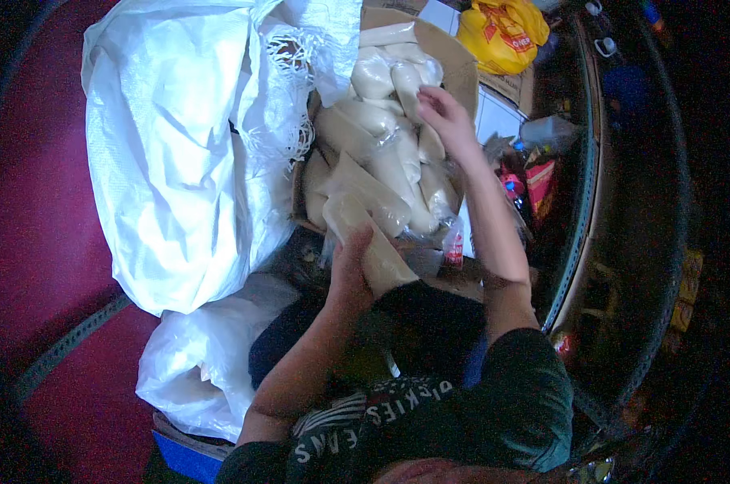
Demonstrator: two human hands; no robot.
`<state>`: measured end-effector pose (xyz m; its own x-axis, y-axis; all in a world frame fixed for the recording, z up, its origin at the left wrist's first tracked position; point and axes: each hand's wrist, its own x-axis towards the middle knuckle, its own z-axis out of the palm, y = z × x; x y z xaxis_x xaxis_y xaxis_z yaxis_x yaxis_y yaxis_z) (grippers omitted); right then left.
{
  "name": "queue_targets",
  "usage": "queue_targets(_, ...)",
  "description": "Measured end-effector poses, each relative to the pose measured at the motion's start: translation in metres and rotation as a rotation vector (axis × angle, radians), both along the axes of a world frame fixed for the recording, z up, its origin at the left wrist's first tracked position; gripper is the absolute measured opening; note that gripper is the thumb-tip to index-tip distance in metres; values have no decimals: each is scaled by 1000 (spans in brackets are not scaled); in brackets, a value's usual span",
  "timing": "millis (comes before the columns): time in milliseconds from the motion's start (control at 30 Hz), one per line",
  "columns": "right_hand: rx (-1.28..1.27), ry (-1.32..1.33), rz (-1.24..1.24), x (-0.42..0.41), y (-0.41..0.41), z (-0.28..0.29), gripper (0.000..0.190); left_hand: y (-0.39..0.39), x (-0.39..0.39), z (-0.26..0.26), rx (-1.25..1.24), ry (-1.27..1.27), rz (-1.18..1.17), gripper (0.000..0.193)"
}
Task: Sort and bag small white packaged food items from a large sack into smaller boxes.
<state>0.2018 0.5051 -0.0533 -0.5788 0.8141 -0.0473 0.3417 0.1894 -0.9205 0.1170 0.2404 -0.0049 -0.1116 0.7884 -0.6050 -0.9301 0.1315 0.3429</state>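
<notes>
My left hand (354,260) is closed around a clear plastic bag of pale, cream-coloured contents (374,242), tilted above my lap. Beyond it stands an open cardboard box (458,60) heaped with similar filled bags (395,157). Over the box's right part is my right hand (440,109), fingers partly curled beside one of the filled bags (406,81); whether its fingertips touch that bag I cannot tell, and I see nothing held in it.
A big white woven sack (171,151) with frayed edges stands left of the box. Below it sits an open translucent plastic bag (189,375). A yellow plastic bag (504,36) lies at the upper right, with assorted packets and bottles (522,181) below it.
</notes>
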Motion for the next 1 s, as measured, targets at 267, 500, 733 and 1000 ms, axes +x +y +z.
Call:
queue_targets(267, 725, -575, 14, -143, 64, -100, 38, -6, -10, -6, -121, 133, 33, 39)
queue_targets(500, 749, -660, -55, -173, 78, -145, 34, -12, -30, 5, -299, 67, 75, 43)
queue_targets(733, 840, -828, -75, -190, 75, -166, 32, -8, -39, 10, -271, 102, 74, 52)
queue_targets(1000, 656, -454, -86, -154, 59, -137, 24, -19, -27, 3, -138, -54, 42, 54)
